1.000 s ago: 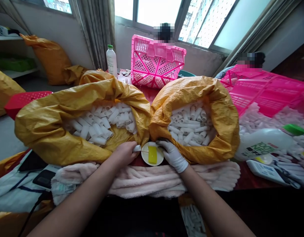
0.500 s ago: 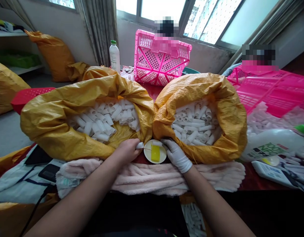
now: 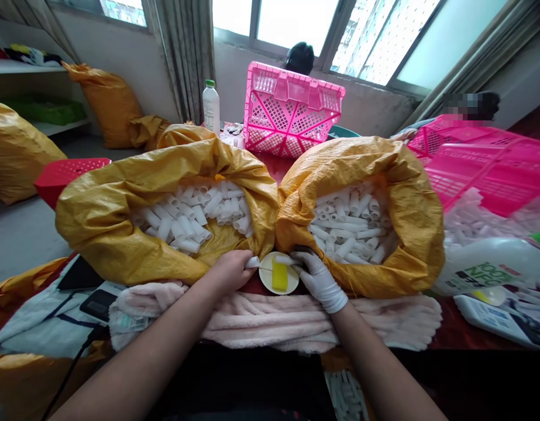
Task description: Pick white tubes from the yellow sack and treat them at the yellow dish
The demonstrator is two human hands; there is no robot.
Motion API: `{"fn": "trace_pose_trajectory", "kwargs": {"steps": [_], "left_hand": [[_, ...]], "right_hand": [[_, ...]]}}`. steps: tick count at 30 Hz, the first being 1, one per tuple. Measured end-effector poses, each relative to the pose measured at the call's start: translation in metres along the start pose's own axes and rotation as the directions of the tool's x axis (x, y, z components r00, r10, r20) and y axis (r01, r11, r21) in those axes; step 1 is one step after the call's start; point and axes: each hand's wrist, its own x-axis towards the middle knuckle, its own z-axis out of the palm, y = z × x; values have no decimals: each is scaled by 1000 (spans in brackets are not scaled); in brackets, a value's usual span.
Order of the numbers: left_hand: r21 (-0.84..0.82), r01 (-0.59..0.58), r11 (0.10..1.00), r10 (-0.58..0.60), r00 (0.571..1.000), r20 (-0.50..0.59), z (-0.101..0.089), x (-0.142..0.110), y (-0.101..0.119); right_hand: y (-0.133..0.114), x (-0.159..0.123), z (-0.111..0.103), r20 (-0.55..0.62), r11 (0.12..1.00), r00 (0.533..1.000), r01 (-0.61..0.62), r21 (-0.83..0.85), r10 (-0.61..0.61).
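Observation:
My bare left hand (image 3: pixel 231 270) is closed around a short white plastic tube (image 3: pixel 252 262). A thin stick (image 3: pixel 266 269) points from that tube over a small round white dish (image 3: pixel 264 283). On the dish lies a yellow sponge-like block (image 3: pixel 279 279). My right hand (image 3: pixel 319 279), in a white glove with darkened fingertips, pinches another white tube (image 3: pixel 284 259) above the dish's far side. Yellow woven sacks full of similar tubes stand open beyond my hands, a left sack (image 3: pixel 98 216) and a right sack (image 3: pixel 421 234).
A pale pink towel (image 3: pixel 270 321) runs along the near table edge. Past the sacks stand a pink crate (image 3: pixel 291 111) and a green-capped bottle (image 3: pixel 211 108). Two people are partly visible behind crates. A large white bottle (image 3: pixel 493 263) lies at right; a black phone (image 3: pixel 94 301) lies at left.
The whole view has shifted slightly, so things sit lower and further right. The tube in my right hand reaches more plainly over the dish. My left hand keeps its grip.

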Motion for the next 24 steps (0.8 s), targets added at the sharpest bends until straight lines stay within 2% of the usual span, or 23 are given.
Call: {"fn": "trace_pose_trajectory", "kwargs": {"steps": [5, 10, 13, 16, 19, 20, 22, 24], "left_hand": [[-18, -3, 1000, 3, 1000, 10, -1, 0, -1], [-18, -17, 1000, 18, 999, 31, -1, -2, 0], [80, -15, 997, 20, 998, -63, -5, -6, 8], [186, -44, 981, 76, 983, -166, -13, -10, 21], [131, -135, 982, 152, 980, -128, -21, -13, 33], [90, -166, 982, 175, 979, -101, -23, -14, 37], [12, -214, 977, 215, 976, -43, -24, -17, 43], [-18, -234, 972, 235, 972, 10, -22, -20, 48]], "right_hand": [[-9, 1, -1, 22, 996, 1000, 6, -89, -4], [-13, 6, -2, -20, 981, 986, 161, -106, -164], [-18, 4, -3, -98, 975, 970, 222, -25, -223], [-31, -4, -3, -227, 971, 967, 161, 176, -119], [-50, -15, -6, -230, 946, 973, 75, 315, -1], [-57, -17, -8, -239, 948, 971, 96, 304, -21], [-70, -21, -13, -255, 956, 956, 202, 214, -145], [-81, -23, -18, -176, 947, 946, 295, 126, -271]]}}
